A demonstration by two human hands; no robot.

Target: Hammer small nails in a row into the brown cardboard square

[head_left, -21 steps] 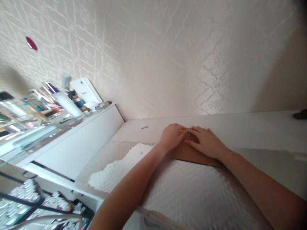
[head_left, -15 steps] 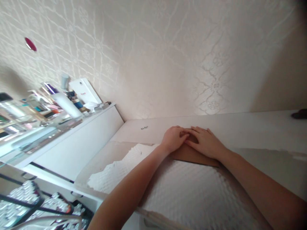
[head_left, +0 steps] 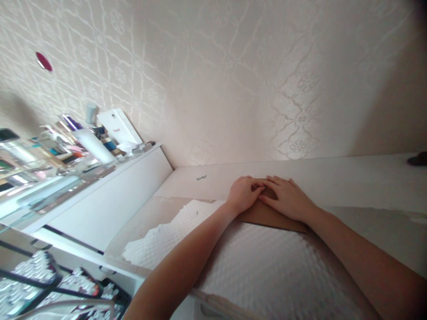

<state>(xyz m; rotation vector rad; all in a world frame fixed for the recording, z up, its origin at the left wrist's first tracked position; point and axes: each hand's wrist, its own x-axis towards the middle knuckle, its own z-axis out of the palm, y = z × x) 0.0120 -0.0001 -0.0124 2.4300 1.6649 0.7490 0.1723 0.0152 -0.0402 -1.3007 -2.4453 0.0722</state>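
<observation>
A brown flat sheet [head_left: 270, 215], which looks like cardboard, lies on a white quilted mat [head_left: 267, 258] with a ragged left edge. My left hand [head_left: 245, 194] rests on its left side, fingers curled and thumb close to the index finger; whatever may be between them is too small to make out. My right hand [head_left: 287, 198] lies over its right side with the fingers spread. The tips of the two hands meet near the sheet's far part. Both hands cover much of the sheet.
Behind the hands, a small metallic object [head_left: 201, 178] lies on the white tabletop [head_left: 227, 171], against a patterned wall [head_left: 216, 89]. At left, a white cabinet [head_left: 116, 209] bears bottles, tubes and a white box [head_left: 119, 126]. Below it are several clear-topped items [head_left: 36, 275]. A dark object [head_left: 417, 159] sits far right.
Almost nothing differs. The view has shifted very slightly, and both hands keep their places on the brown sheet.
</observation>
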